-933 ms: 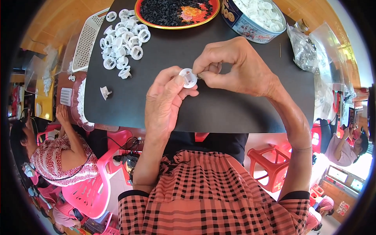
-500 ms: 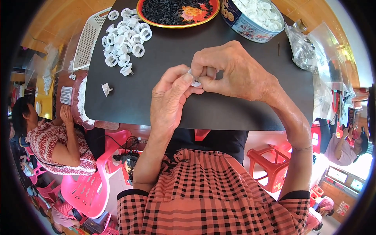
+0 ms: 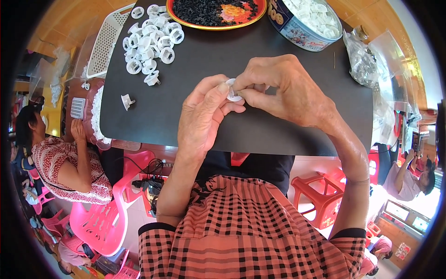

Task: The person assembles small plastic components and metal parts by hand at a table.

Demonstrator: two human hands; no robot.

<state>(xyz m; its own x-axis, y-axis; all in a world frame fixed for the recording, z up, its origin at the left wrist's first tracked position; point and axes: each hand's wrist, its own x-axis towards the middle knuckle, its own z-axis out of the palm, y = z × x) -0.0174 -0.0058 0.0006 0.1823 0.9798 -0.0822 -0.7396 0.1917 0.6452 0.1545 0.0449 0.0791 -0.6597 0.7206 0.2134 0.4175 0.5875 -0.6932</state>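
Above the middle of the dark table (image 3: 278, 135), my left hand (image 3: 203, 111) grips a small round white plastic part (image 3: 233, 97) between thumb and fingers. The thumb and index finger of my right hand (image 3: 285, 90) pinch at the same part from the right; whether a tiny piece sits between those fingertips is hidden. Left of my hands, one white plastic part (image 3: 127, 102) lies alone on its side. Beyond it is a heap of similar white parts (image 3: 147, 43), some with dark bits inside. My fingers cover much of the held part.
A red tray (image 3: 218, 26) of small black pieces stands at the back, beside a round tin (image 3: 304, 37) of white parts. A white perforated basket (image 3: 103, 51) is at the left edge, a clear plastic bag (image 3: 364, 65) at the right. Another person (image 3: 69, 162) sits to the left.
My right hand has shifted slightly right, its fingers less curled over the white part, so more of its round rim shows. My left hand keeps its grip. The view has shifted a little.
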